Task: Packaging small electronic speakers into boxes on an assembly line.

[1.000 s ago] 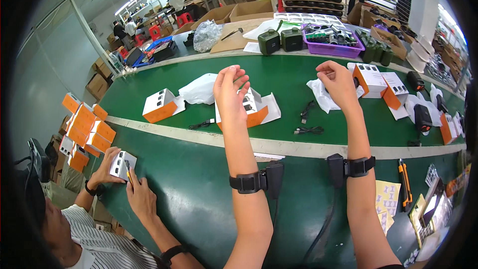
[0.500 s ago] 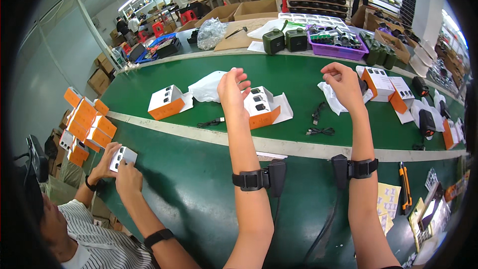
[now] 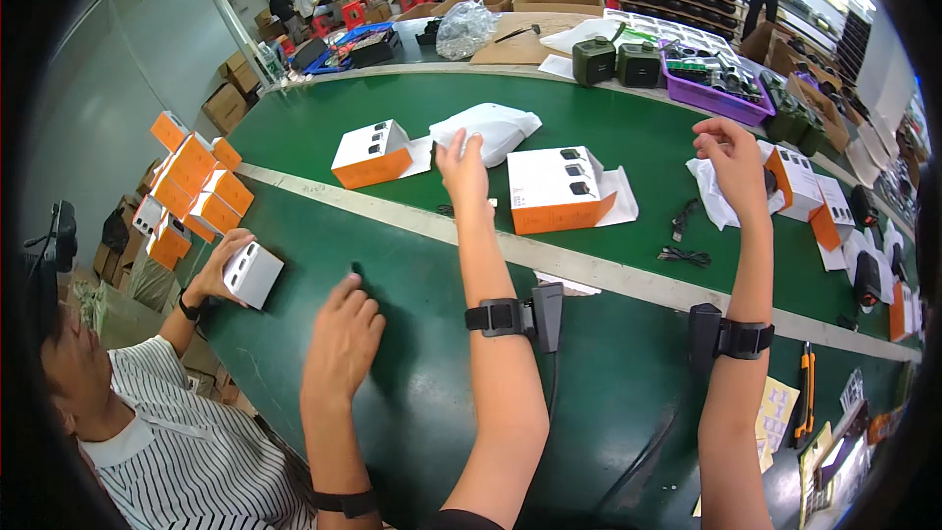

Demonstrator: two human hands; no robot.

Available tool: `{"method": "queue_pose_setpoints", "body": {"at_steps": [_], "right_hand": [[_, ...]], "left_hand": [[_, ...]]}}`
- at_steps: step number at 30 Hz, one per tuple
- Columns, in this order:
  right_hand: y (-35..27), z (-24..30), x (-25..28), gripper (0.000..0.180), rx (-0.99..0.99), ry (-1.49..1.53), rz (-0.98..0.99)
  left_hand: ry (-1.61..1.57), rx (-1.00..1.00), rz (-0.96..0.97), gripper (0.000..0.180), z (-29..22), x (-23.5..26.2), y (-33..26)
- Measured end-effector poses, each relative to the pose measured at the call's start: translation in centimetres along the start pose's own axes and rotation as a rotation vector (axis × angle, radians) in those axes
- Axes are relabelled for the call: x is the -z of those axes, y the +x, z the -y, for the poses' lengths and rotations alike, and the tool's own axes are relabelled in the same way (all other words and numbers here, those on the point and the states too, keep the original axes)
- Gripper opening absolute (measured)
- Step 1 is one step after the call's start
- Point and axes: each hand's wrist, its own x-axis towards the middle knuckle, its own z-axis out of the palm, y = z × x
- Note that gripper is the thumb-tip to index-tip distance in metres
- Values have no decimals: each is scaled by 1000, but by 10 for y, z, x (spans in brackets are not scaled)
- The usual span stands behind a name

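Observation:
My left hand is over the green table with fingers outstretched, at the lower edge of a white pouch; whether it touches the pouch I cannot tell. On either side are white-and-orange boxes with flaps out, a left box and a middle box. My right hand hovers with loosely bent fingers and nothing visible in them. Beside it lies a white bag, with a dark object partly hidden behind the hand. Black coiled cables lie below that bag.
At my left a co-worker's hand holds a white box; their other hand is over the table. Orange boxes are stacked beyond. A purple basket and green devices stand behind. An orange cutter lies right.
The view has shifted, so most things appear farther right. My left hand has come nearer the white pouch, away from the middle box. The co-worker's right hand has left the white box.

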Motion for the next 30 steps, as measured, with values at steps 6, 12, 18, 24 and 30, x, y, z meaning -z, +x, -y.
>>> {"method": "queue_pose_setpoints", "body": {"at_steps": [6,12,18,24,30], "right_hand": [[-1,3,-3,17,1,-1,-7],[-3,12,-8,19,-10,-13,-8],[-1,19,-10,19,13,-16,-26],[-9,42,-51,14,184,36,86],[-26,50,-161,14,321,-290,726]], "left_hand": [[37,-24,133,43,3,-18,-6],[305,-205,287,43,-11,-51,-34],[237,-130,485,30,-25,-60,-37],[484,-249,-122,22,9,-17,-10],[-225,258,91,34,34,-5,-1]]}}
